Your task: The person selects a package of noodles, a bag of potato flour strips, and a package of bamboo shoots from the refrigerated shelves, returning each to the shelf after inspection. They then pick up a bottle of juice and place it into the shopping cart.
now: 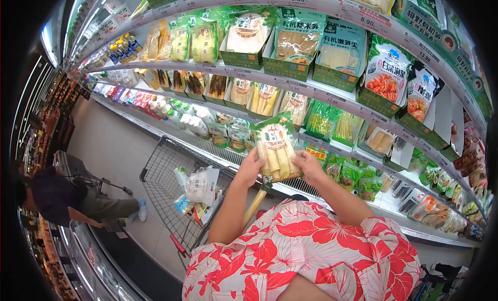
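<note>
Between my two hands is a clear-and-green packet of bamboo shoots (276, 145), upright with its printed front facing me. Pale, thick shoots show through the lower part of its window. My left hand (251, 168) grips the packet's left edge, fingers partly hidden behind it. On the opposite edge, my right hand (309, 165) is closed around the lower right side. Below the packet a tan, strap-like piece (255, 210) runs down toward my floral clothing.
Curved refrigerated shelves with price strips hold boxed and bagged vegetables, including kimchi bags (386, 75). A wire shopping cart (155, 169) with white packages (201, 187) stands at my left. Beyond it, another person (62, 197) is beside a second cart (96, 180).
</note>
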{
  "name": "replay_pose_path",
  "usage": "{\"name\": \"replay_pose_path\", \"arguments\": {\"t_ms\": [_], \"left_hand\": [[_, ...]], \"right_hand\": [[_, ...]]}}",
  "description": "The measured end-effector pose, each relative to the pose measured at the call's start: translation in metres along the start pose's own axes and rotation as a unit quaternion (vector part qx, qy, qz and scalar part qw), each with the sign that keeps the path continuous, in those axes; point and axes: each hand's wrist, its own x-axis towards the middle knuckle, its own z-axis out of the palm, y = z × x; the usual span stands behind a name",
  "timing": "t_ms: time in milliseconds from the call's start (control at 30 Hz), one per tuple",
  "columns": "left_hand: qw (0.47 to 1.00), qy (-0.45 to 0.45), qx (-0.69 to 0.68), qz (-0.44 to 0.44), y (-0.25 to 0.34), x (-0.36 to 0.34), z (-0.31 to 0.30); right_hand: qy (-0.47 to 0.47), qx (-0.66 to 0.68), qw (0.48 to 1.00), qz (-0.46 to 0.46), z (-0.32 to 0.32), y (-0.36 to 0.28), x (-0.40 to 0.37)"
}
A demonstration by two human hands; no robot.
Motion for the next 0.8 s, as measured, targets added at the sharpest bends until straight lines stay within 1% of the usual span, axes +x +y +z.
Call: {"name": "replay_pose_path", "arguments": {"t_ms": [33,100,133,167,200,233,267,300,333,367,400,433,500,567,600,633,700,733,767,800], "left_hand": [[1.0,-0.015,0.015,0.014,0.004,0.016,0.004],[0.998,-0.01,0.056,0.001,0.016,0.044,0.015],[0.998,-0.01,0.057,0.009,0.017,0.063,0.018],[0.992,0.007,0.115,0.042,0.014,0.085,0.019],[0.982,0.025,0.171,0.074,0.008,0.109,0.019],[0.981,0.029,0.171,0.084,0.003,0.134,0.018],[0.961,0.063,0.244,0.113,0.0,0.161,0.017],[0.933,0.101,0.315,0.141,0.001,0.185,0.017],[0.93,0.113,0.312,0.156,0.007,0.204,0.021],[0.922,0.136,0.335,0.142,0.012,0.22,0.026],[0.912,0.157,0.358,0.127,0.019,0.236,0.028],[0.908,0.161,0.36,0.141,0.026,0.253,0.027],[0.914,0.138,0.373,0.077,0.031,0.285,0.026],[0.825,0.093,0.52,0.203,0.025,0.319,0.018],[0.871,0.111,0.442,0.185,0.038,0.302,0.033],[0.874,0.161,0.411,0.206,0.052,0.282,0.054],[0.891,0.145,0.371,0.219,0.014,0.33,0.025],[0.891,0.145,0.369,0.221,0.005,0.338,0.02],[0.887,0.164,0.361,0.236,-0.001,0.343,0.015],[0.883,0.183,0.353,0.248,-0.002,0.341,0.014]], "right_hand": [[-0.003,-0.002,1.0,-0.005,-0.004,-0.008,0.005],[0.021,-0.045,0.999,0.002,-0.009,-0.024,0.017],[0.031,-0.073,0.997,-0.012,-0.018,-0.025,0.031],[0.026,-0.076,0.997,-0.018,-0.025,-0.027,0.045],[0.038,-0.099,0.993,-0.045,-0.03,-0.031,0.058],[0.047,-0.122,0.989,-0.073,-0.033,-0.037,0.072],[0.055,-0.115,0.988,-0.089,-0.034,-0.042,0.086],[0.041,-0.121,0.987,-0.097,-0.037,-0.046,0.102],[0.054,-0.141,0.981,-0.126,-0.042,-0.05,0.119],[0.067,-0.158,0.973,-0.156,-0.047,-0.053,0.138],[0.084,-0.134,0.975,-0.155,-0.051,-0.052,0.158],[0.075,-0.135,0.974,-0.167,-0.048,-0.059,0.167],[0.127,-0.11,0.973,-0.155,-0.047,-0.071,0.182],[0.163,-0.09,0.966,-0.181,-0.043,-0.079,0.194],[0.164,-0.059,0.967,-0.184,-0.076,-0.053,0.244],[0.206,-0.078,0.955,-0.197,-0.056,-0.072,0.223],[0.236,-0.045,0.95,-0.199,-0.059,-0.073,0.235],[0.25,-0.061,0.948,-0.188,-0.058,-0.074,0.238],[0.252,-0.062,0.941,-0.218,-0.062,-0.067,0.246],[0.276,-0.085,0.933,-0.217,-0.058,-0.065,0.246]]}}
